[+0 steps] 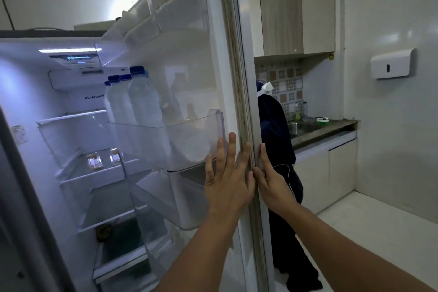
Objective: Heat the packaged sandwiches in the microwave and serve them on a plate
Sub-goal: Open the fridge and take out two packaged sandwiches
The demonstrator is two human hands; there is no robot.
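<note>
Two bare forearms reach up from the bottom edge toward an open fridge door (213,54). Left hand (227,180) lies flat with straight, spread fingers against the door's inner side, just beside its gasketed edge and overlapping the corner of a clear door bin (180,140). Right hand (272,180) sits on the door's outer side, fingers straight and pointing up along the same edge; neither hand grips anything. Inside that bin stand several water bottles (142,99) with blue caps. Above it hangs another clear bin, and more clear bins sit below. Beyond the door, the lit fridge interior (78,125) shows glass shelves, with two small jars (104,159) on one shelf. No packaged sandwiches can be made out on the shelves or in the door. To the right of the door, a person in dark clothing (277,130) stands at a kitchen counter (331,130) with a sink. Wooden cabinets (296,7) hang above the counter, and a white dispenser (393,64) is fixed to the right wall.
</note>
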